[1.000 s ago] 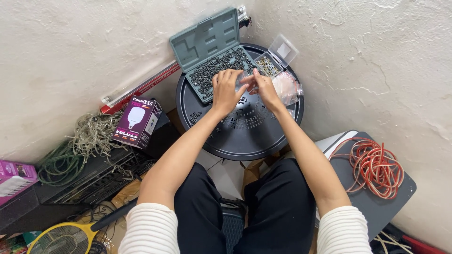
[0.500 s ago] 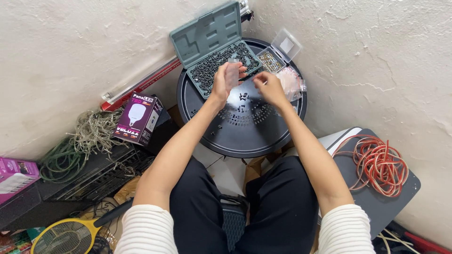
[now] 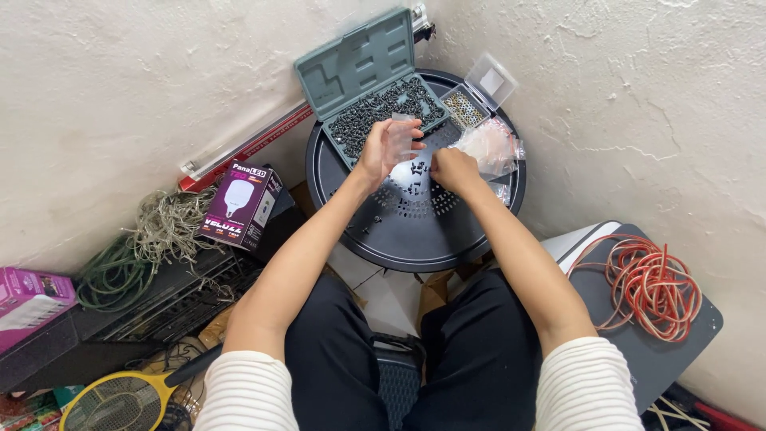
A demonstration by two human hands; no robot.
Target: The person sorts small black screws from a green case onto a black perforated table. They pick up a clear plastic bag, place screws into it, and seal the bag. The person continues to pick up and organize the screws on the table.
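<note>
My left hand [image 3: 386,152] holds a small clear plastic bag [image 3: 403,136] upright above a round black perforated tray [image 3: 415,231]. My right hand [image 3: 452,169] is closed low over a pile of small dark screws [image 3: 415,172] on the tray, its fingers pinched together; what they hold is hidden. Just beyond the hands lies an open grey-green case [image 3: 363,76] filled with dark screws. A small clear box [image 3: 479,92] of light-coloured screws and a heap of clear plastic bags [image 3: 488,145] sit to the right of it.
A purple bulb box [image 3: 241,204] leans left of the tray. Tangled wires [image 3: 152,239] and a black rack lie further left, a yellow racket-shaped swatter [image 3: 120,399] at the bottom left. A coil of red cable [image 3: 650,287] rests on a dark stool at the right.
My left hand has lifted the clear bag and turned it upright. My right hand has dropped from beside it down to the screws on the tray.
</note>
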